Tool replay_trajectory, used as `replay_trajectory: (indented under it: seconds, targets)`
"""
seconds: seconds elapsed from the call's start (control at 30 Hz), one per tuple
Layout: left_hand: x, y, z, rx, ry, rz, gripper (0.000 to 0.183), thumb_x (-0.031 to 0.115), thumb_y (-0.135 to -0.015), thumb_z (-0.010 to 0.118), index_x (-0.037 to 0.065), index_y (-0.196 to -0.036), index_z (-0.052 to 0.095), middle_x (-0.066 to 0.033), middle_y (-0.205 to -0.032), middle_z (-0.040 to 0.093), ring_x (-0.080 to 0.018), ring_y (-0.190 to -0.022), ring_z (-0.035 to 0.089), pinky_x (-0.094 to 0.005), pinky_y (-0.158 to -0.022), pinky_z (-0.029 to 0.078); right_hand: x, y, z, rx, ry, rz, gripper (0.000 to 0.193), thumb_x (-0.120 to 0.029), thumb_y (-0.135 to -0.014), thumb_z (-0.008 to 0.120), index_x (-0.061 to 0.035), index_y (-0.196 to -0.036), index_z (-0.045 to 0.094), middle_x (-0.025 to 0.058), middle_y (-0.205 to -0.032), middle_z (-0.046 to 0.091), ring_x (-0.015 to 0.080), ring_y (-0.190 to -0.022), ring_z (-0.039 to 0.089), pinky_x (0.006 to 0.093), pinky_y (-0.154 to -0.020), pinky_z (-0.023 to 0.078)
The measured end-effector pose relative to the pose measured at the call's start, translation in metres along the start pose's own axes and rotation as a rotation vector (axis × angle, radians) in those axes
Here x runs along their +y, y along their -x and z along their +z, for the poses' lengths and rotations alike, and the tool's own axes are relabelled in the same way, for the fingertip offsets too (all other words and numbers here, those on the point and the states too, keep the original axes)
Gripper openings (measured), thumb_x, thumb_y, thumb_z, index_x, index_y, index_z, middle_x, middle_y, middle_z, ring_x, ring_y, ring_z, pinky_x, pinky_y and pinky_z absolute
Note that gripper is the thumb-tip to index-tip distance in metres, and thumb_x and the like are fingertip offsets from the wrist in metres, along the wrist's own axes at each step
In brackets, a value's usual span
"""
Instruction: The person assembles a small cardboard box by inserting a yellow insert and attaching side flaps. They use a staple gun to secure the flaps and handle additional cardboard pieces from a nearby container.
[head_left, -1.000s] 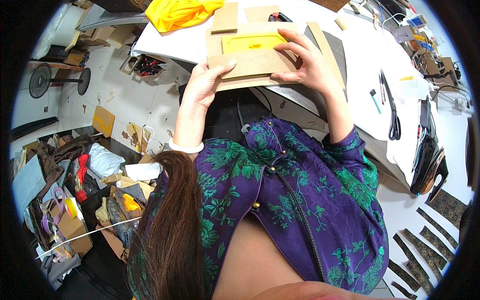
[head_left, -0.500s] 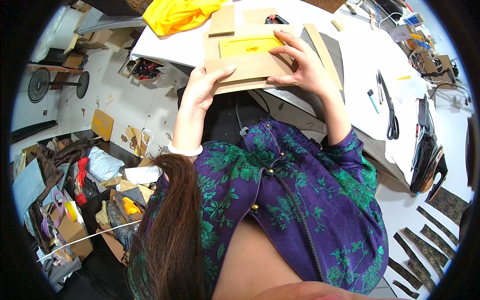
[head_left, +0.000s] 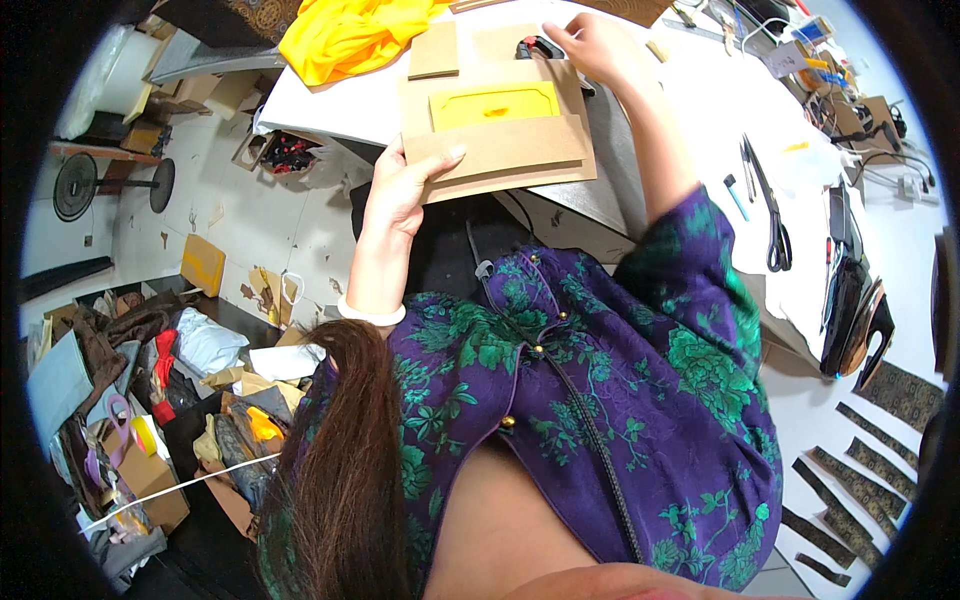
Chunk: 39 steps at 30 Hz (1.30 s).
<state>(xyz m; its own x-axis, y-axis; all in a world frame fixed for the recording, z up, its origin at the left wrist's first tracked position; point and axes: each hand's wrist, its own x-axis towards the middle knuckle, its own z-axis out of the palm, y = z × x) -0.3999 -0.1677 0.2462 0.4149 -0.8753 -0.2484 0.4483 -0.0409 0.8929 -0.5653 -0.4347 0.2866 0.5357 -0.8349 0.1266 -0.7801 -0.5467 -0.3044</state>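
Note:
My left hand (head_left: 402,183) grips the lower left corner of a stack of brown cardboard sheets (head_left: 500,148) at the near edge of the white table (head_left: 330,100). A yellow rectangular piece (head_left: 494,104) lies in the cardboard's frame. My right hand (head_left: 590,45) is stretched across the table beyond the cardboard, its fingers at a small black and red tool (head_left: 535,46); whether it grips the tool I cannot tell. A smaller cardboard piece (head_left: 434,50) lies to the left of that tool.
Yellow cloth (head_left: 345,35) is bunched at the table's far left. Black scissors (head_left: 772,220), a pen (head_left: 735,197) and black bags (head_left: 850,300) lie to the right. Dark patterned strips (head_left: 860,480) lie lower right. The floor at left holds a fan (head_left: 80,185), boxes and fabric scraps.
My right hand has left the cardboard's right edge and reached further out to the small tool. My left hand still holds the cardboard, which has tilted slightly.

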Motion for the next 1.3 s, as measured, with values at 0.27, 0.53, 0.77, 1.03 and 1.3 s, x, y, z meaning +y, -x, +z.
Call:
replay_trajectory:
  seconds: [0.27, 0.53, 0.77, 1.03, 1.3]
  targets:
    - [-0.003, 0.015, -0.009, 0.044, 0.032, 0.017, 0.058, -0.001, -0.073, 0.084, -0.001, -0.125, 0.057, -0.0119, -0.114, 0.068, -0.0206, -0.104, 0.067, -0.0338, -0.095, 0.052, -0.042, -0.030, -0.023, -0.150, 0.191, 0.009, 0.046, -0.045, -0.080, 0.069, -0.0021, -0.096, 0.076, 0.0217, -0.100, 0.072, 0.0376, -0.092, 0.070, 0.0420, -0.082, 0.056]
    - [-0.020, 0.027, -0.006, 0.162, 0.123, -0.042, 0.054, -0.002, -0.076, 0.081, -0.001, -0.124, 0.057, -0.0119, -0.116, 0.067, -0.0212, -0.107, 0.065, -0.0339, -0.097, 0.051, 0.045, 0.013, -0.043, 0.032, -1.548, 0.429, 0.042, -0.055, -0.100, 0.044, -0.0166, -0.105, 0.060, 0.0075, -0.083, 0.065, 0.0228, -0.068, 0.064, 0.0449, -0.064, 0.060]
    - [-0.027, 0.026, -0.012, 0.186, 0.129, -0.057, 0.051, -0.001, -0.077, 0.081, -0.001, -0.122, 0.057, -0.0120, -0.117, 0.067, -0.0219, -0.109, 0.065, -0.0337, -0.098, 0.050, 0.018, 0.119, -0.009, -0.080, -0.563, -0.342, 0.080, -0.034, -0.070, 0.090, -0.0092, -0.136, 0.052, 0.0109, -0.117, 0.064, 0.0240, -0.108, 0.063, 0.0365, -0.094, 0.051]
    - [-0.028, 0.024, -0.016, 0.186, 0.110, -0.067, 0.052, 0.001, -0.076, 0.083, -0.003, -0.121, 0.057, -0.0127, -0.115, 0.067, -0.0221, -0.107, 0.065, -0.0349, -0.097, 0.051, -0.006, 0.118, -0.014, -0.106, -0.308, -0.644, 0.085, -0.022, -0.064, 0.089, -0.0100, -0.139, 0.049, 0.0193, -0.123, 0.062, 0.0386, -0.113, 0.062, 0.0425, -0.095, 0.051]
    - [-0.023, 0.028, -0.013, 0.161, 0.121, -0.092, 0.051, 0.002, -0.077, 0.083, -0.003, -0.121, 0.057, -0.0123, -0.114, 0.067, -0.0216, -0.105, 0.066, -0.0344, -0.096, 0.052, -0.003, 0.119, -0.014, -0.110, -0.305, -0.649, 0.085, -0.024, -0.068, 0.088, -0.0119, -0.142, 0.046, 0.0179, -0.121, 0.062, 0.0361, -0.114, 0.062, 0.0421, -0.095, 0.052]
